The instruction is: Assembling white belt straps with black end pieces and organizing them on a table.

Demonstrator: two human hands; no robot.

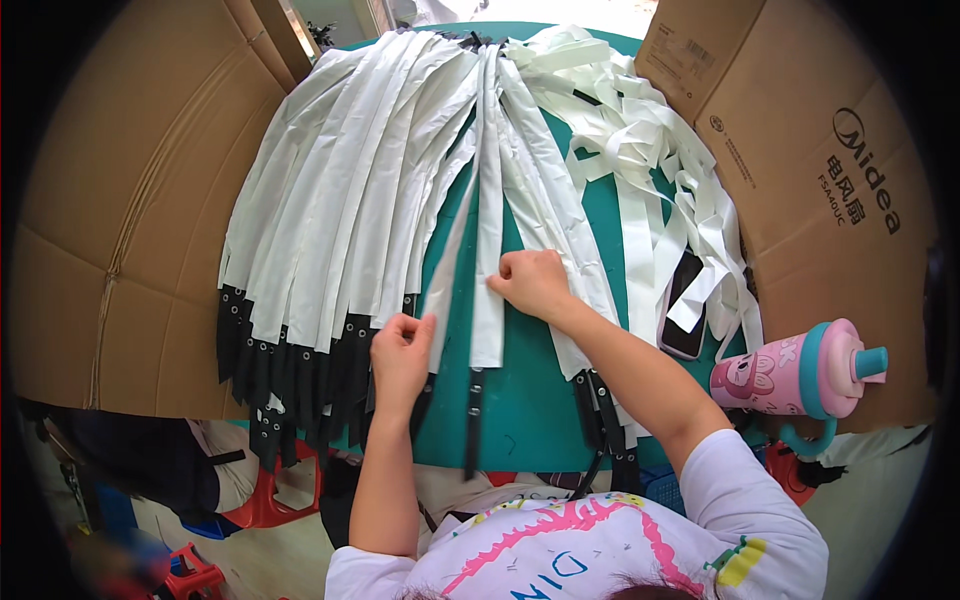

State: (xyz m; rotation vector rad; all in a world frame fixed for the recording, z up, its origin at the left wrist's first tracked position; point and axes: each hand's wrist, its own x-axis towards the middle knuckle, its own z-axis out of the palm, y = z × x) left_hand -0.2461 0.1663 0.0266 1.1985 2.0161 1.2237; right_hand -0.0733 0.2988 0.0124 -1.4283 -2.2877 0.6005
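My left hand (398, 358) is closed on one long white fabric strip (450, 262), near its lower end, and pulls it slantwise toward me. My right hand (532, 283) pinches the edge of another white strip (489, 220), which hangs straight down the middle. That strip ends in a black band (474, 410) with metal eyelets, slightly blurred. To the left fans a thick layer of similar white strips (340, 190) with black eyelet ends (300, 385). A few more strips (555, 210) lie beneath and right of my right forearm. The strips' far ends gather at the table's back.
A green table (530, 420) lies under everything. Loose white ribbon (635, 150) is heaped at the right, partly over a phone (685, 305). Beside it a pink tumbler (790, 373) lies tilted. Cardboard panels (150, 200) wall both sides. Red stools (275, 500) stand below left.
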